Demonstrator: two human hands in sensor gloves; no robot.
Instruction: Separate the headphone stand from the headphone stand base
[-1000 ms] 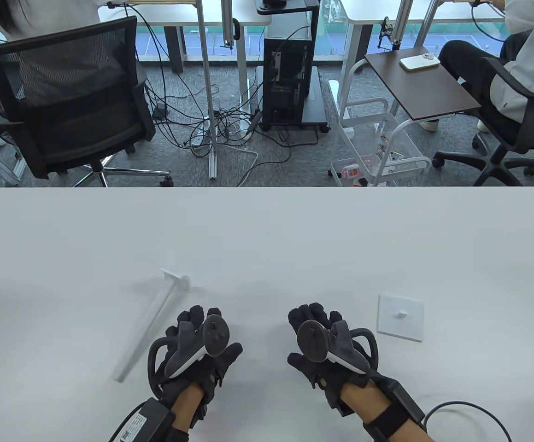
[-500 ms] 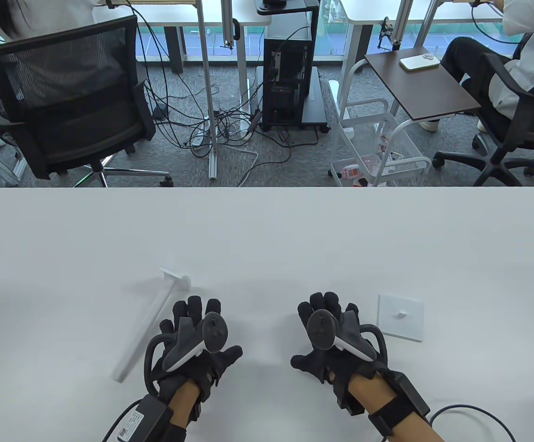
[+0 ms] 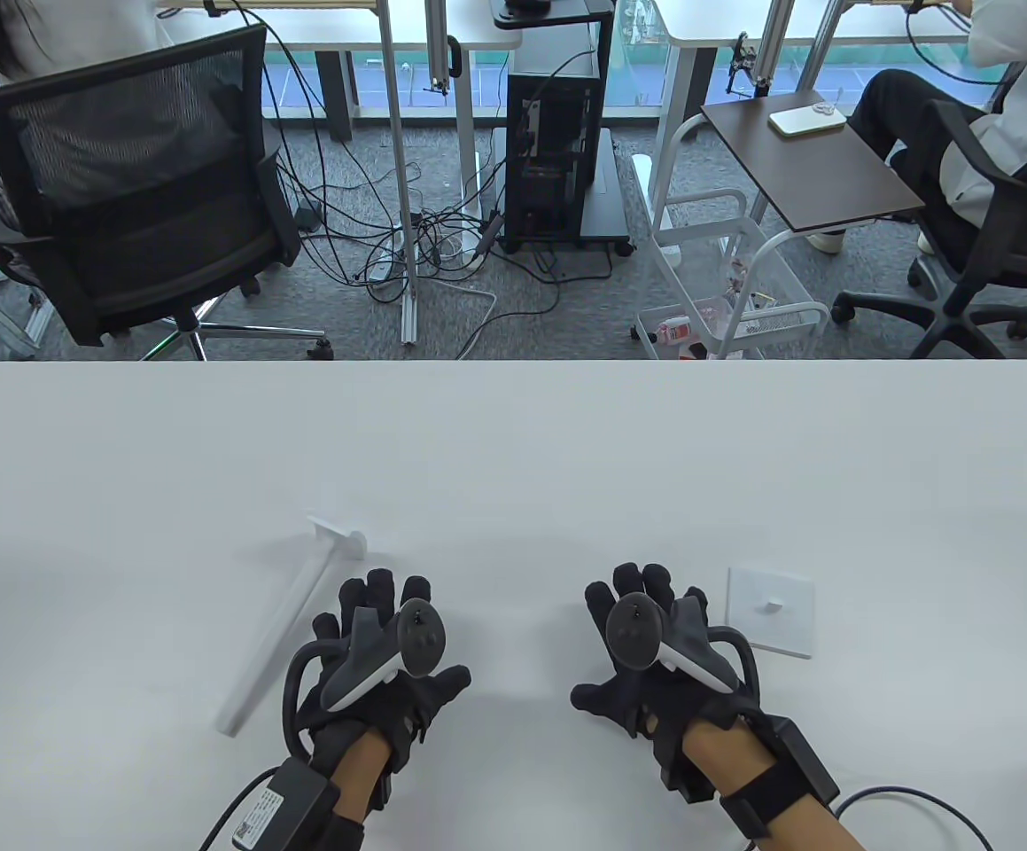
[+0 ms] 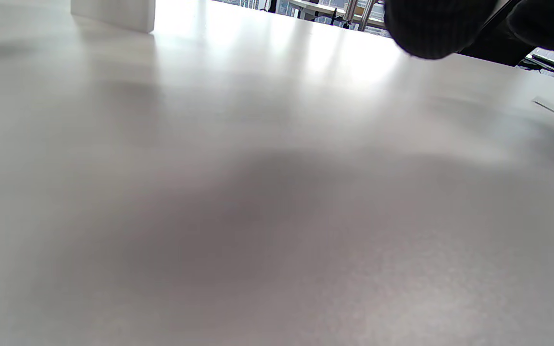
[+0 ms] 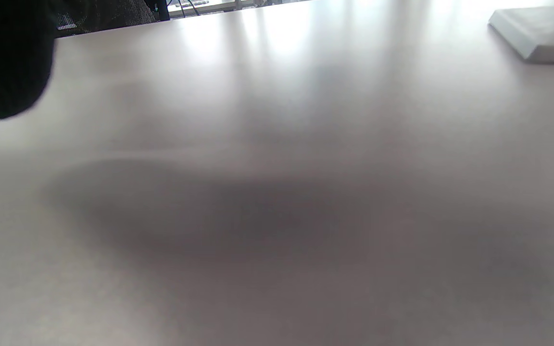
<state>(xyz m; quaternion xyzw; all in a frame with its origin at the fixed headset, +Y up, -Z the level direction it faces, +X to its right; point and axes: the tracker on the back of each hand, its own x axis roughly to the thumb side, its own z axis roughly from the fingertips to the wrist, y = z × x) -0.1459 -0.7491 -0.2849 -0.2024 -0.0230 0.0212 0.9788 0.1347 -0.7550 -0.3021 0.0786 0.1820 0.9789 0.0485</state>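
The white headphone stand (image 3: 287, 625) lies flat on the table, a long bar with a small crosspiece at its far end. The white square stand base (image 3: 769, 611) lies flat apart from it, to the right, with a small peg in its middle. My left hand (image 3: 380, 647) rests flat on the table just right of the stand, fingers spread, holding nothing. My right hand (image 3: 655, 643) rests flat just left of the base, fingers spread, holding nothing. The base's edge shows in the right wrist view (image 5: 536, 33); the stand's end shows in the left wrist view (image 4: 113, 13).
The white table (image 3: 513, 443) stretches far beyond the hands. Its far edge runs across the table view's middle. Beyond it stand office chairs (image 3: 141, 177), a computer cart (image 3: 557, 133) and a white trolley (image 3: 726, 292).
Both hands have opened from loosely curled to flat with fingers spread. The right hand shifted slightly right toward the base. The stand and base have not moved.
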